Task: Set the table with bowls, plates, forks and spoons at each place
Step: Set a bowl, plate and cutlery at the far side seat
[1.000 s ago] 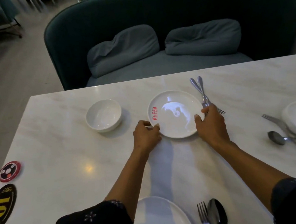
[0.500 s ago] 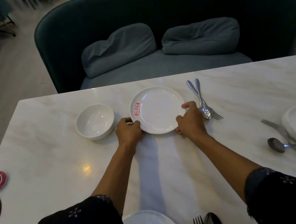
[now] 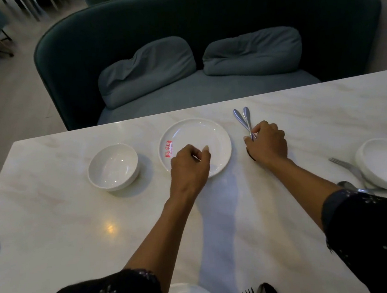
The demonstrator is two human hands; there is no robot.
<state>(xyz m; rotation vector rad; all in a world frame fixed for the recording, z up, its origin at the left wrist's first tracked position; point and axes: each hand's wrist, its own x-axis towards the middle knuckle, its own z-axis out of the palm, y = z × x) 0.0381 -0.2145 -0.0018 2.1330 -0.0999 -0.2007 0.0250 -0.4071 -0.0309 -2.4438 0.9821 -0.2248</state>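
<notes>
The scene is dim and bluish, with a small warm glare spot on the glossy marble table (image 3: 77, 230) and soft forearm shadows falling toward the near edge. Wide-angle bending curves the table's edges; the top-left floor and chair legs (image 3: 30, 8) are smeared with blur.

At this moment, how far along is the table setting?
Far place: bowl and plate are down. Right hand is on the fork and spoon beside the plate; left hand hovers over the plate. The right-edge place looks untidy; the near one is cut off.
</notes>
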